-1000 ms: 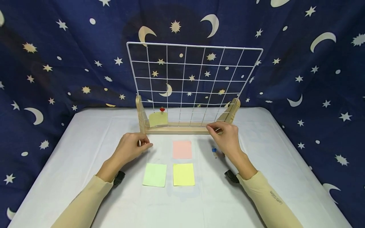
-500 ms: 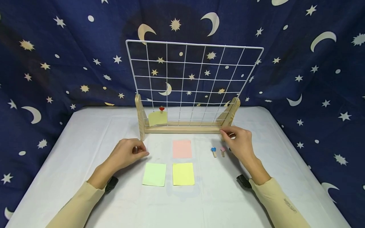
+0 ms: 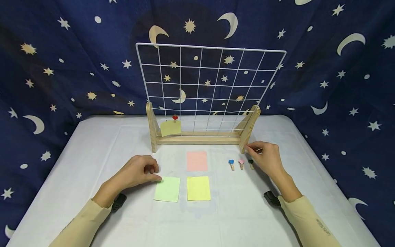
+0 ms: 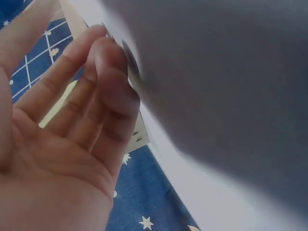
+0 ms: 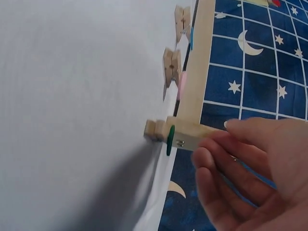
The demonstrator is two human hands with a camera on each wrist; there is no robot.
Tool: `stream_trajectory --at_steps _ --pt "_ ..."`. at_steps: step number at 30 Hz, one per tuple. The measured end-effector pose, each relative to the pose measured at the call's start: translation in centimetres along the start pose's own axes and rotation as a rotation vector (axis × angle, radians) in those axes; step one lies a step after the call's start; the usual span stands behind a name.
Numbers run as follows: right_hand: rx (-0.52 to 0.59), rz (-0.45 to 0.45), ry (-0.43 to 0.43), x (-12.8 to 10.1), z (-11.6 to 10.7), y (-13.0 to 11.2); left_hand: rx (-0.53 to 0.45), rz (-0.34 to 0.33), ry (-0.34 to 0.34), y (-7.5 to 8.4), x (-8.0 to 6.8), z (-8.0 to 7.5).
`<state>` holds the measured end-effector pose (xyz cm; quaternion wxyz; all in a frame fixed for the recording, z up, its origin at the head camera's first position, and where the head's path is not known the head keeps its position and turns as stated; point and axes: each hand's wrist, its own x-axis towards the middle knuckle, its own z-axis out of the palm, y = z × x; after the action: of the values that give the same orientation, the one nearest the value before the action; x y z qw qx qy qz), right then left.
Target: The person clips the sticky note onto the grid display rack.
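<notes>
My left hand (image 3: pixel 132 174) hovers low at the left, fingers loosely curled, its thumb tip overlapping the upper left corner of a pale green sticky note (image 3: pixel 168 191). A yellow sticky note (image 3: pixel 198 188) lies beside that one, and a pink sticky note (image 3: pixel 196 161) lies farther back. On the right, my right hand (image 3: pixel 267 158) is loosely bent with nothing in it, just beyond a small wooden clothespin with a dark green heart (image 3: pixel 251 164). In a row with it lie a pink-heart clothespin (image 3: pixel 241 164) and a blue-heart clothespin (image 3: pixel 231 165).
Behind the notes stands a white wire grid (image 3: pixel 211 47) in a wooden base (image 3: pixel 197 140). A red-heart clothespin (image 3: pixel 175 118) fastens a yellowish note (image 3: pixel 170 129) to its lower left. A dark blue curtain (image 3: pixel 55 85) with moons and stars hangs behind the white-covered table (image 3: pixel 197 228).
My right hand has drawn back to the right from the grid's base, uncovering the pink and dark green clothespins. My left hand has come down toward the green note.
</notes>
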<state>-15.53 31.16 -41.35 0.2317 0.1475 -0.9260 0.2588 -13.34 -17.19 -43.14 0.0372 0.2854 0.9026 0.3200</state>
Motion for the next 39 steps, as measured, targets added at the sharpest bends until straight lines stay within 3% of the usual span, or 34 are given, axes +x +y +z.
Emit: stream_trajectory --at_steps 8,23,39 --pt "-0.027 0.101 -0.162 -0.1 -0.8 0.6 -0.038 0.025 -0.062 0.2 0.0 0.2" --pt "-0.047 0.160 -0.367 0.0 -1.9 1.3 -0.066 0.038 -0.111 0.7 0.0 0.4" --pt "-0.040 0.186 -0.447 -0.1 -2.2 1.2 -0.048 0.039 -0.132 0.8 -0.1 0.4"
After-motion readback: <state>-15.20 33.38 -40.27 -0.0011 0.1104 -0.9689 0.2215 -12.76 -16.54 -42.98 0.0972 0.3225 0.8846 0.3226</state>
